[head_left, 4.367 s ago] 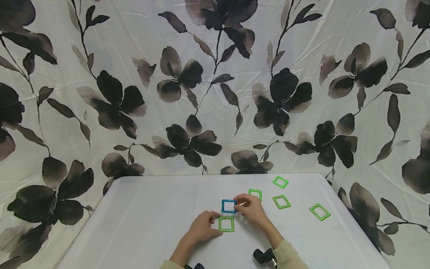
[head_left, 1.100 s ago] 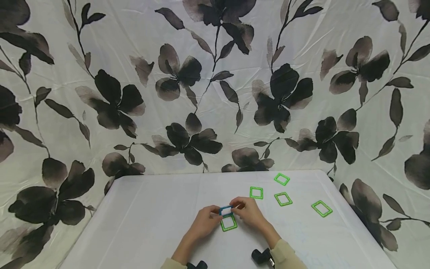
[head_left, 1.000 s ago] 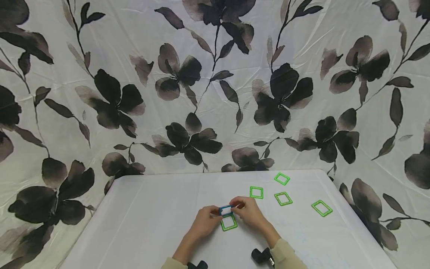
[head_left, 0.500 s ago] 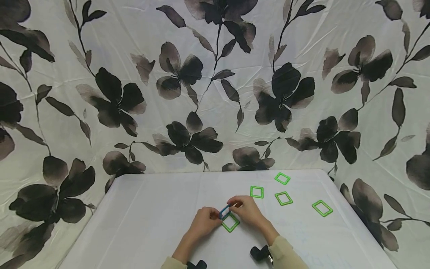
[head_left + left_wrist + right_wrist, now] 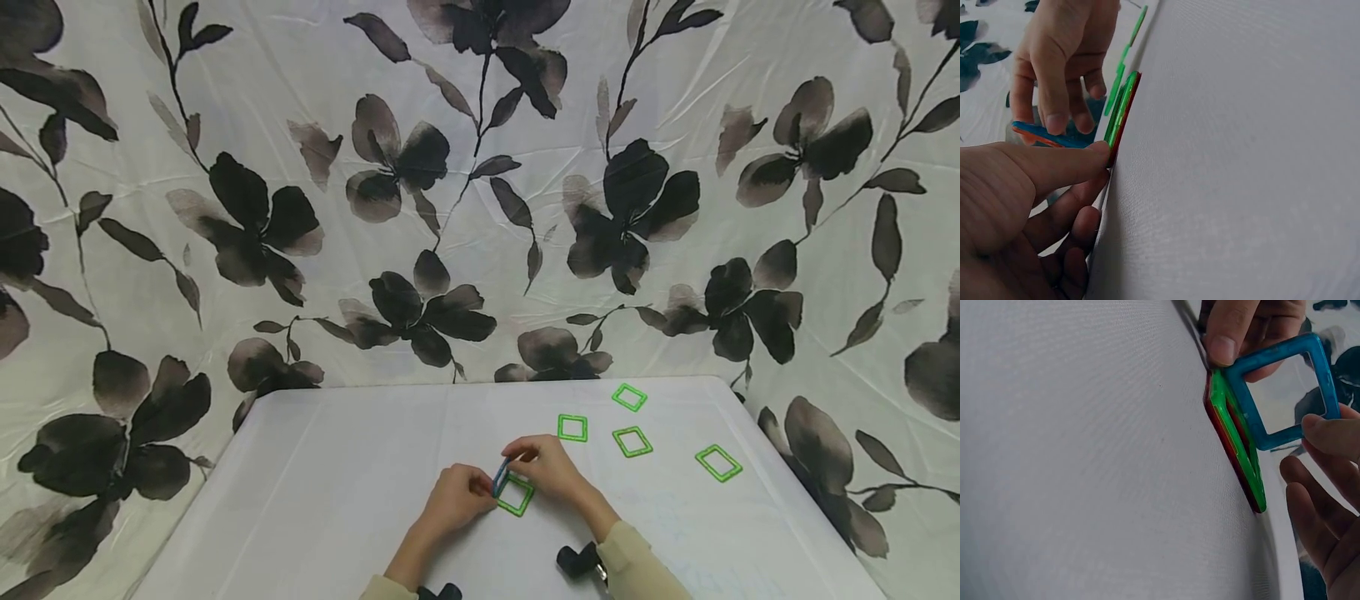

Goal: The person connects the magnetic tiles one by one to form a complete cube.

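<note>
A blue square magnetic tile [image 5: 500, 478] stands tilted up along one edge of a green square magnetic tile [image 5: 516, 512] on the white table. My left hand [image 5: 456, 497] pinches the corner where the two meet; in the left wrist view its thumb presses on the end of the green tile [image 5: 1124, 109]. With thumb and fingertips, my right hand [image 5: 553, 468] grips the blue tile's upper far side. In the right wrist view, the blue tile [image 5: 1249, 412] rises from the green tile's edge [image 5: 1232, 425]. Its contact along that edge is partly hidden by fingers.
Several other green square tiles lie flat to the right: one behind my right hand [image 5: 573, 417], one tile [image 5: 639, 453] farther right, one tile [image 5: 625, 407] near the back edge, and one tile [image 5: 709, 471] toward the right edge. A floral cloth [image 5: 525, 217] hangs behind the table.
The blue tile has gone from lying flat behind the green tile to standing tilted at its edge. Both tiles have turned between my hands, with the right hand shifting slightly left.
</note>
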Demonstrator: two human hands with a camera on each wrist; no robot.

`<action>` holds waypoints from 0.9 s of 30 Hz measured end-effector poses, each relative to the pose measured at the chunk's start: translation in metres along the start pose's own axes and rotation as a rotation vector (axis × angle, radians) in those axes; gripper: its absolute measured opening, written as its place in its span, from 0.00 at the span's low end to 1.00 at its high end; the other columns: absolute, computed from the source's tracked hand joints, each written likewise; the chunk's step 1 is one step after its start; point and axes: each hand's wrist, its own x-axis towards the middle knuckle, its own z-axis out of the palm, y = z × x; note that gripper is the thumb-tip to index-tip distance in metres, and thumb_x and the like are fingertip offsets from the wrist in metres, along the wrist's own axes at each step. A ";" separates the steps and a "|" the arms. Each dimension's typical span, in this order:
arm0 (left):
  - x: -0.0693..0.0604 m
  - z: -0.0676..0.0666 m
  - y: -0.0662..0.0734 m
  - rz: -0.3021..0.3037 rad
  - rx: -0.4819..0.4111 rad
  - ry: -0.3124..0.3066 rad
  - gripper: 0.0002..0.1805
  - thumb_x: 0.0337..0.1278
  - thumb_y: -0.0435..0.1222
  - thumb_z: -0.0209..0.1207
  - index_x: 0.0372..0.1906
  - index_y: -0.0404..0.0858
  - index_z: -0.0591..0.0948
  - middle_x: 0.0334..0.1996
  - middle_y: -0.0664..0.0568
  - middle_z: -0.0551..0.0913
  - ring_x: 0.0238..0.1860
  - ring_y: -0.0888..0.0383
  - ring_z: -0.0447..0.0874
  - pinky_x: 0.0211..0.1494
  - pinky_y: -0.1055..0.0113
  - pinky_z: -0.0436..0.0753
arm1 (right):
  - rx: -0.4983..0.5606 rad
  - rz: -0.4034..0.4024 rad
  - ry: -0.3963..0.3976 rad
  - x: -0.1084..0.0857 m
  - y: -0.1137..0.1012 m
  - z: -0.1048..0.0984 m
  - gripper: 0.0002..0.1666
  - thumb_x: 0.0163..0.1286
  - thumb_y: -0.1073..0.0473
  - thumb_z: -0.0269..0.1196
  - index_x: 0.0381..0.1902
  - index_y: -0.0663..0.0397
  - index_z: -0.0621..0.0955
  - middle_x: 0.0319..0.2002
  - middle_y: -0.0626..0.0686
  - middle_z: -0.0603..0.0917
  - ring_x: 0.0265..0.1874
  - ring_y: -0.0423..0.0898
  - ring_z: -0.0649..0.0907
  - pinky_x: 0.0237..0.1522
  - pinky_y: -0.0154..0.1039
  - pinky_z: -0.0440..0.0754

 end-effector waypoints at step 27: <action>-0.004 0.002 0.000 0.006 -0.026 0.008 0.08 0.42 0.30 0.72 0.29 0.40 0.85 0.21 0.62 0.81 0.24 0.64 0.79 0.29 0.69 0.78 | 0.004 0.070 -0.036 0.000 0.004 -0.007 0.10 0.63 0.63 0.68 0.43 0.56 0.85 0.32 0.45 0.85 0.27 0.41 0.82 0.29 0.35 0.81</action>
